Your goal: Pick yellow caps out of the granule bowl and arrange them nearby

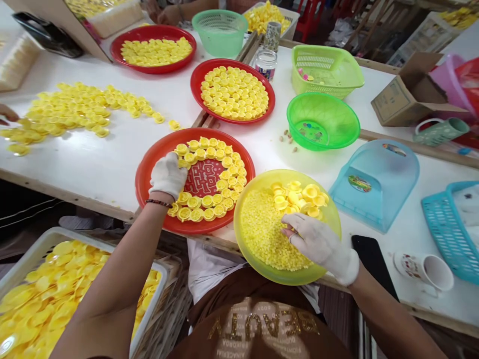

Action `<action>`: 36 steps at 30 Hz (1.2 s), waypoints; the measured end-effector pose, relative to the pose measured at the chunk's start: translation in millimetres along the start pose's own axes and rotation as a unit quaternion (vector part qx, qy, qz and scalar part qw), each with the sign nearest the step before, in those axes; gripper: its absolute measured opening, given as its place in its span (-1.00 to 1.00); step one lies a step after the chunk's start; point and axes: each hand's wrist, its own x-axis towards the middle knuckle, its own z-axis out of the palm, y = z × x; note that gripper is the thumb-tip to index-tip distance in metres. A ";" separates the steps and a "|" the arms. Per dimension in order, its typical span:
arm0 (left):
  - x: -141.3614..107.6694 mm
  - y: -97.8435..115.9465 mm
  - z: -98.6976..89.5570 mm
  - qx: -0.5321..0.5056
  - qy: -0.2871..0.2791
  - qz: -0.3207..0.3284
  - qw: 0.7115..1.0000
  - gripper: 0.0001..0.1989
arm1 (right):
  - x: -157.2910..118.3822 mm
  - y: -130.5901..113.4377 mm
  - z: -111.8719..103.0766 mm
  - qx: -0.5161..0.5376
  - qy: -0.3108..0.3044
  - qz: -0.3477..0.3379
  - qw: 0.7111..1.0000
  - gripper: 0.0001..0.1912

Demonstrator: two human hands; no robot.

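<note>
My left hand, in a white glove, is over the left side of a red tray. Its fingers are bent and closed at a small yellow plastic cup; the tips are partly hidden. Several similar cups form a curved double row around the tray's printed middle. On the right, my gloved right hand is over a translucent yellow bowl. Its fingers are curled together above tiny yellow beads, and whatever is between them is hidden. Loose yellow cups lie heaped beside the beads.
Behind are two more red trays of yellow pieces, a green basin and loose yellow pieces. A blue dustpan, phone and mug lie right. A crate stands below left. Another person's hand shows far left.
</note>
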 end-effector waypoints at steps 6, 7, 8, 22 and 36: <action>-19.7 20.1 -0.6 -0.090 0.095 0.058 0.990 -0.65 | 27.8 3.5 -13.2 -0.093 0.059 0.033 0.993 -0.80; -29.0 30.3 -1.5 -0.115 0.110 0.098 0.982 -0.69 | 33.6 5.3 -14.3 -0.107 0.063 0.037 0.992 -0.79; -40.2 42.6 -2.3 -0.138 0.116 0.144 0.973 -0.74 | 39.2 6.8 -15.1 -0.115 0.065 0.039 0.991 -0.75; -147.6 134.5 5.3 -0.264 -0.123 0.356 0.888 -0.82 | 17.2 7.1 -14.9 0.004 0.017 -0.055 0.998 -0.77; -158.6 123.0 11.5 -0.191 -0.089 0.338 0.917 -0.79 | 8.0 -1.1 9.5 0.090 -0.083 0.038 0.992 -0.87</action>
